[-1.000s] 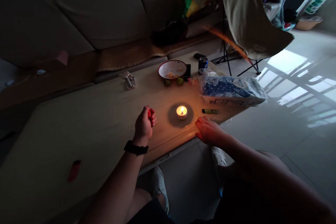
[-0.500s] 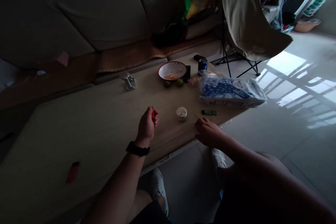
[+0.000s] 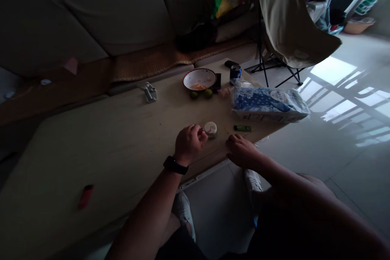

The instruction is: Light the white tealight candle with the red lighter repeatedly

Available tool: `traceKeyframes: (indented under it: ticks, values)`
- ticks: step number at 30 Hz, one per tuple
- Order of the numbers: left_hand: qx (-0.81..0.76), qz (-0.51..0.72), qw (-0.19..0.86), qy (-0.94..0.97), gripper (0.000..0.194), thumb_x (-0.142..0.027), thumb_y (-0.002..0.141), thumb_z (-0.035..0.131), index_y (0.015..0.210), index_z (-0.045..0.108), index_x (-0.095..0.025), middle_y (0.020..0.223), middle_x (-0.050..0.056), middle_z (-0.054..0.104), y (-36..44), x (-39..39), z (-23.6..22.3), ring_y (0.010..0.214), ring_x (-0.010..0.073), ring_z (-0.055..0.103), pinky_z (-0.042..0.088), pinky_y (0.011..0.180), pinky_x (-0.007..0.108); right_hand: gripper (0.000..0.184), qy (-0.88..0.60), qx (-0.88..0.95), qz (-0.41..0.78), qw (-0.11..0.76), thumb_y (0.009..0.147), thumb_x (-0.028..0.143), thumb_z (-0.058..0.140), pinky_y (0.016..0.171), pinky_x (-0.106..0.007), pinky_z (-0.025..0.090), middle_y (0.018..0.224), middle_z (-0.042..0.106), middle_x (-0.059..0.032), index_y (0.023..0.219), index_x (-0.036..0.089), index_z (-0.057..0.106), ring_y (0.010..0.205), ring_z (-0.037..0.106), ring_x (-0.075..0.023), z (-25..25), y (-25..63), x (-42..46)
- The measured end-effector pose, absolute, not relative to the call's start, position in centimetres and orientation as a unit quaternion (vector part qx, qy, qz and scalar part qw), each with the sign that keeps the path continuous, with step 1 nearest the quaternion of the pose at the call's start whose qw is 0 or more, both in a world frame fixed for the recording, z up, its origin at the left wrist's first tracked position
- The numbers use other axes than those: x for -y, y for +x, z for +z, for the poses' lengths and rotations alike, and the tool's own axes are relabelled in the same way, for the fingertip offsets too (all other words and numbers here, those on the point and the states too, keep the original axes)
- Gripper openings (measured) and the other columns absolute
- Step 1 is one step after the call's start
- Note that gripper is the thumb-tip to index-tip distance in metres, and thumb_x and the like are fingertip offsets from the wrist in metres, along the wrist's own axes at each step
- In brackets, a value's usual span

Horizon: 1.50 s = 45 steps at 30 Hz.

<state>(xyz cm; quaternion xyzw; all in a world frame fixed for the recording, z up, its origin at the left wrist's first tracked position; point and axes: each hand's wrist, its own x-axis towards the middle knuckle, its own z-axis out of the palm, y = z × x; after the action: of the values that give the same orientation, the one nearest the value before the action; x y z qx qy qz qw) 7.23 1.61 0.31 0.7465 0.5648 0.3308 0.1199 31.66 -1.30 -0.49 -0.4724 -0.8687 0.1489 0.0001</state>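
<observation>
My left hand (image 3: 190, 142), with a dark watch on its wrist, is closed around a small lighter, now mostly hidden by the fingers. Its tip is close by a small round jar with a white top (image 3: 210, 128); a faint purplish spot shows on that top. To the jar's right, my right hand (image 3: 242, 150) rests by the table's near edge, fingers closed together. A thin pale stick shows just beyond its fingertips; I cannot tell whether they grip it. Past that hand lies a green lighter (image 3: 242, 128).
On the table (image 3: 100, 142) are a red-and-black lighter (image 3: 85, 196), a grey-white bracket-like object (image 3: 148, 92), a plate with orange scraps (image 3: 199, 78), two green fruits (image 3: 207, 94), a blue can (image 3: 235, 74) and a blue-white plastic pack (image 3: 271, 101). A folding chair (image 3: 289, 20) stands beyond.
My left hand has moved right, up to the jar, and turned so the red of the lighter is largely hidden. My right hand stays put.
</observation>
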Motion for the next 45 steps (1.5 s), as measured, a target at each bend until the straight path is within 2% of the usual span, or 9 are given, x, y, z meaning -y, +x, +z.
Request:
traceKeyframes:
  ticks: [10, 15, 18, 20, 25, 28, 33, 45]
  values:
    - [-0.559, 0.284, 0.069, 0.776, 0.015, -0.024, 0.083, 0.061, 0.074, 0.049, -0.023, 0.073, 0.008, 0.057, 8.1, -2.0, 0.6, 0.072, 0.0257, 0.051, 0.037, 0.069, 0.037, 0.029, -0.471, 0.873, 0.126, 0.002, 0.092, 0.036, 0.066, 0.095, -0.04, 0.048, 0.121, 0.062, -0.0166, 0.111, 0.015, 0.067, 0.116, 0.053, -0.0309, -1.0, 31.6, 1.4]
    - [-0.561, 0.297, 0.081, 0.769, 0.017, -0.022, 0.079, 0.064, 0.072, 0.048, -0.024, 0.072, 0.006, 0.055, 8.1, -1.9, 0.8, 0.071, 0.0241, 0.05, 0.037, 0.068, 0.035, 0.029, -0.461, 0.88, 0.115, 0.015, 0.092, 0.036, 0.065, 0.093, -0.04, 0.049, 0.12, 0.062, -0.0174, 0.111, 0.014, 0.066, 0.114, 0.053, -0.0311, -1.2, 31.8, 1.4]
    - [-0.562, 0.344, 0.116, 0.743, 0.017, -0.024, 0.08, 0.066, 0.072, 0.05, -0.023, 0.073, 0.005, 0.055, 8.1, -1.7, 1.0, 0.071, 0.0226, 0.049, 0.037, 0.068, 0.033, 0.029, -0.457, 0.882, 0.113, 0.017, 0.093, 0.035, 0.064, 0.094, -0.04, 0.048, 0.12, 0.062, -0.018, 0.111, 0.013, 0.066, 0.114, 0.052, -0.0314, -1.2, 31.8, 1.4]
    - [-0.568, 0.4, 0.164, 0.7, 0.016, -0.026, 0.086, 0.063, 0.074, 0.053, -0.022, 0.072, 0.004, 0.055, 7.8, -1.7, 1.1, 0.07, 0.0206, 0.049, 0.037, 0.067, 0.032, 0.029, -0.458, 0.881, 0.115, 0.015, 0.092, 0.035, 0.065, 0.093, -0.04, 0.048, 0.12, 0.062, -0.0182, 0.112, 0.014, 0.067, 0.115, 0.052, -0.032, -1.2, 31.8, 1.4]
    - [-0.558, 0.553, 0.368, 0.498, 0.032, -0.043, 0.1, 0.047, 0.079, 0.059, -0.021, 0.065, 0.0, 0.049, 6.1, -2.3, 0.4, 0.058, 0.0154, 0.044, 0.035, 0.054, 0.027, 0.032, -0.462, 0.88, 0.113, 0.011, 0.091, 0.036, 0.067, 0.093, -0.041, 0.049, 0.119, 0.062, -0.0179, 0.113, 0.014, 0.066, 0.114, 0.053, -0.0326, -1.2, 31.7, 1.4]
    - [-0.529, 0.591, 0.436, 0.425, 0.037, -0.051, 0.099, 0.049, 0.079, 0.058, -0.02, 0.062, -0.002, 0.045, 5.0, -2.6, 0.0, 0.051, 0.0114, 0.038, 0.032, 0.048, 0.024, 0.031, -0.462, 0.88, 0.111, 0.011, 0.091, 0.037, 0.066, 0.092, -0.041, 0.049, 0.12, 0.062, -0.0174, 0.112, 0.014, 0.066, 0.114, 0.053, -0.0324, -1.3, 31.7, 1.4]
    - [-0.523, 0.61, 0.469, 0.367, 0.042, -0.057, 0.095, 0.055, 0.077, 0.055, -0.019, 0.059, -0.005, 0.041, 3.7, -2.2, 0.3, 0.046, 0.0075, 0.035, 0.028, 0.044, 0.021, 0.029, -0.46, 0.882, 0.104, 0.011, 0.091, 0.037, 0.065, 0.093, -0.04, 0.049, 0.119, 0.062, -0.0169, 0.11, 0.014, 0.066, 0.114, 0.054, -0.032, -1.3, 31.7, 1.3]
    - [-0.524, 0.604, 0.488, 0.35, 0.052, -0.067, 0.095, 0.05, 0.074, 0.054, -0.02, 0.058, -0.004, 0.04, 2.7, -1.8, 0.8, 0.043, 0.0072, 0.036, 0.028, 0.04, 0.02, 0.03, -0.461, 0.882, 0.103, 0.009, 0.092, 0.036, 0.065, 0.092, -0.041, 0.049, 0.118, 0.063, -0.0173, 0.111, 0.013, 0.066, 0.113, 0.054, -0.0329, -1.3, 31.6, 1.3]
